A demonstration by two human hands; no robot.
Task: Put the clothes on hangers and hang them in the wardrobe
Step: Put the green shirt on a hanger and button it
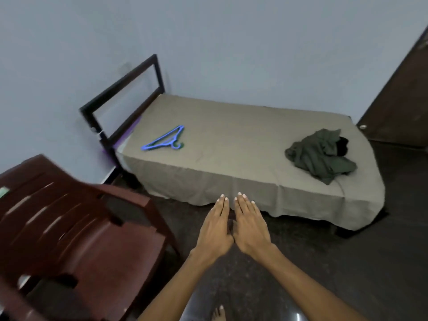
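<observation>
Both hands held flat, palms down, fingers straight, over dark speckled floor — left hand (216, 230) and right hand (251, 225) side by side, holding nothing. Crumpled dark green garment (320, 154) lies heaped on the bed's (231, 140) right end; thin blue plastic hanger (165, 140) near the black metal headboard (122, 98) — well apart. Glossy brown slatted plastic chair (76, 230) at left

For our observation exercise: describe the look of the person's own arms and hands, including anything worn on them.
Both forearms are bare, no sleeves showing. The left hand and right hand wear no gloves, rings, watch or bracelets. The fingernails look pale and short.
</observation>
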